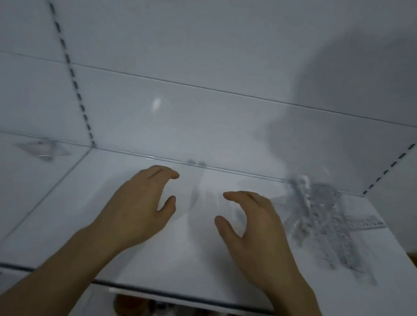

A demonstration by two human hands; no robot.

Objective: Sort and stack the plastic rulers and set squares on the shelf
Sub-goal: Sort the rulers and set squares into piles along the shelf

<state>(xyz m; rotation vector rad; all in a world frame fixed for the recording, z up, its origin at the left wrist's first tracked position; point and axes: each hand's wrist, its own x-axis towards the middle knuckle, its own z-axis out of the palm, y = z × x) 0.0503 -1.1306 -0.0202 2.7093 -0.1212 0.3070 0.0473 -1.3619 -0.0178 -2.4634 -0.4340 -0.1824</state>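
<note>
Rulers (324,223), clear plastic and blurred, lay in a loose heap on the right side of the white shelf (91,222), just beside the right hand (259,231). The left hand (140,202) hovered near it at mid-shelf; both hands' fingers were loosely curved and held nothing. One clear piece (43,150) lay well apart on the neighbouring shelf to the left.

left hand (136,203): showing bare, no ring or glove appearing
right hand (259,231): showing bare, nothing being worn on the fingers
forearms: showing uncovered to the frame edge, no sleeve or watch appearing
</note>
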